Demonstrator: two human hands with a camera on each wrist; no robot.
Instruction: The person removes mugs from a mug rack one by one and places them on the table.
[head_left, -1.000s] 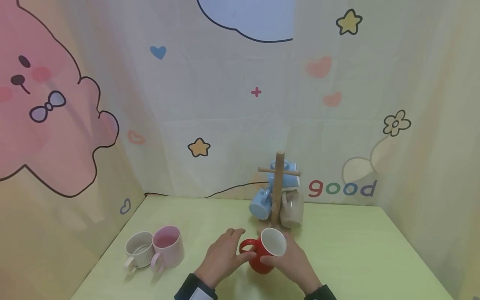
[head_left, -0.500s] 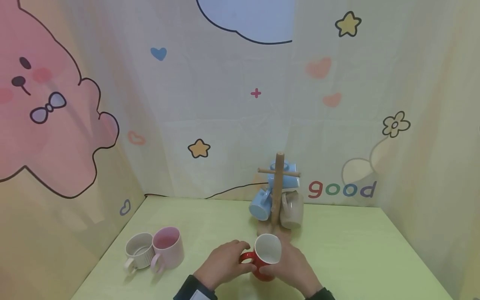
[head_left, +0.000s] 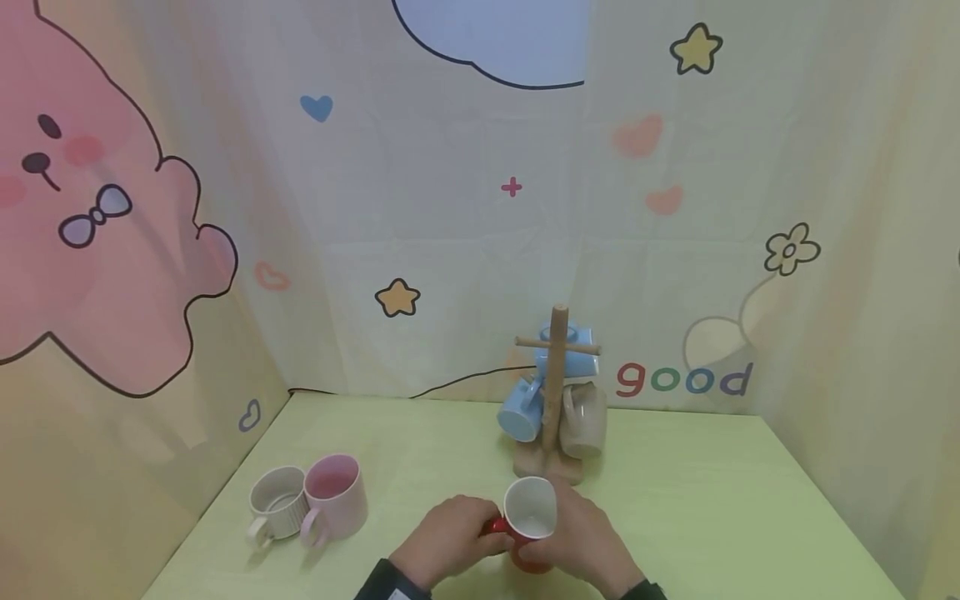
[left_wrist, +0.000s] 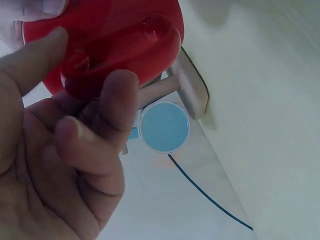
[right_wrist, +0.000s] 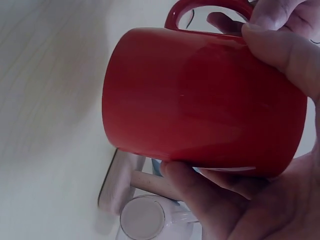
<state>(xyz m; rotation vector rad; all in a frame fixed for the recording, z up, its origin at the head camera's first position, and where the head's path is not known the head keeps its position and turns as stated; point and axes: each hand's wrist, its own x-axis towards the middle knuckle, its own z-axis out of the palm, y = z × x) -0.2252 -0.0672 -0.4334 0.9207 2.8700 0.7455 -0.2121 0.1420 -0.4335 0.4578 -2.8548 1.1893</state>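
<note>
A red mug (head_left: 530, 557) with a white inside is held in front of the wooden mug rack, its mouth tipped toward the head camera. My right hand (head_left: 583, 533) grips its body from the right, thumb on the near side and fingers around the far side, as the right wrist view shows. At the mug's left, my left hand (head_left: 452, 540) pinches the handle (left_wrist: 125, 62) between thumb and curled fingers. The handle points left, mostly covered by that hand in the head view.
Behind the hands stands the wooden mug rack (head_left: 556, 392), with two light blue mugs (head_left: 521, 412) and a beige-grey mug (head_left: 587, 421) on its pegs. A ribbed white cup (head_left: 281, 504) and a pink mug (head_left: 341, 500) stand at the left of the pale green table (head_left: 720, 508).
The red mug has come down toward me and slightly left, away from the rack's base. My left fingers have closed from around the handle onto it; my right hand has kept its grip.
</note>
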